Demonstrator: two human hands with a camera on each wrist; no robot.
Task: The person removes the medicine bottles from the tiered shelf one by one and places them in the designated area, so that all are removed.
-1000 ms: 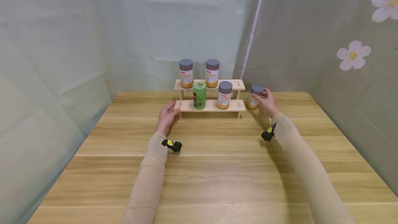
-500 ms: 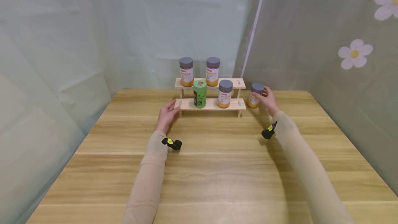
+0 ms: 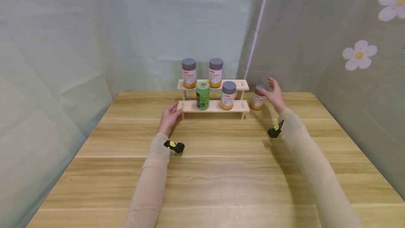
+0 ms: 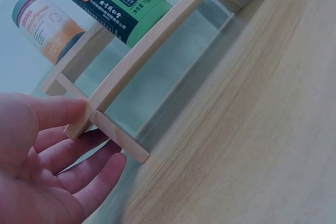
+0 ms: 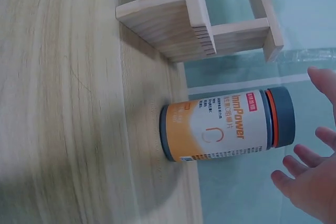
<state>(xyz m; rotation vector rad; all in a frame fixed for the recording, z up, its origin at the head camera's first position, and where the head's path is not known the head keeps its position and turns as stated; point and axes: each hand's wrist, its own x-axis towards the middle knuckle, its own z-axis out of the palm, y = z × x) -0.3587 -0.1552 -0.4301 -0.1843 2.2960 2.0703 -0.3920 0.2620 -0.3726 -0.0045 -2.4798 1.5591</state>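
My left hand [image 3: 169, 118] grips the left end of the lower board of a two-tier wooden shelf [image 3: 213, 106]. In the left wrist view, its thumb lies on the board end and the fingers [image 4: 89, 169] curl underneath. To the right of the shelf, a grey-lidded supplement bottle [image 5: 218, 128] with a white and orange label stands upright on the table. My right hand [image 3: 275, 97] is just above and right of that bottle, fingers spread around the lid's height. The right wrist view shows a gap between the fingers [image 5: 294, 166] and the lid.
Two matching grey-lidded bottles [image 3: 189, 74] stand on the upper board. On the lower one are a green bottle [image 3: 203, 96] and another grey-lidded bottle [image 3: 228, 96]. A pale curtain [image 3: 196, 27] hangs behind the wooden table [image 3: 215, 171].
My right hand has let go of the bottle beside the shelf, spreading its fingers and rising slightly. The bottle stays put, and my left hand keeps its place on the shelf.
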